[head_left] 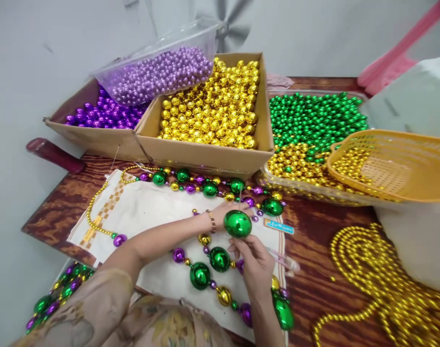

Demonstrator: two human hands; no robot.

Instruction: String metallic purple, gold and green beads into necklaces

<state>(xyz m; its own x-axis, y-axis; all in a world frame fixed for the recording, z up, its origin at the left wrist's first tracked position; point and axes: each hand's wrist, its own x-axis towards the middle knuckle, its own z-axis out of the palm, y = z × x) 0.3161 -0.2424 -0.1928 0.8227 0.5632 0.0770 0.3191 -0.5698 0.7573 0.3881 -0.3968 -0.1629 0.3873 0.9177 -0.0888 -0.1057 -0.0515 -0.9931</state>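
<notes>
My right hand (pixel 255 264) is closed, its fingertips at the underside of a large shiny green bead (pixel 238 223). A thin needle-like rod (pixel 240 196) stands up from the top of that bead. My left hand (pixel 223 212), with a bead bracelet (pixel 211 220) at the wrist, reaches across behind the green bead, which hides most of its fingers. Near it lies a row of purple, gold and green beads (pixel 210 188). A strung length with big green beads (pixel 200 275) hangs or lies below my hands, over the white cloth (pixel 158 207).
Cardboard boxes hold gold beads (pixel 209 115) and purple beads (pixel 104 113); a clear tub of lilac beads (pixel 162 72) rests on top. At right are green beads (pixel 317 115), an orange basket (pixel 396 188) and gold bead strands (pixel 364 274). A dark red cylinder (pixel 56 155) lies left.
</notes>
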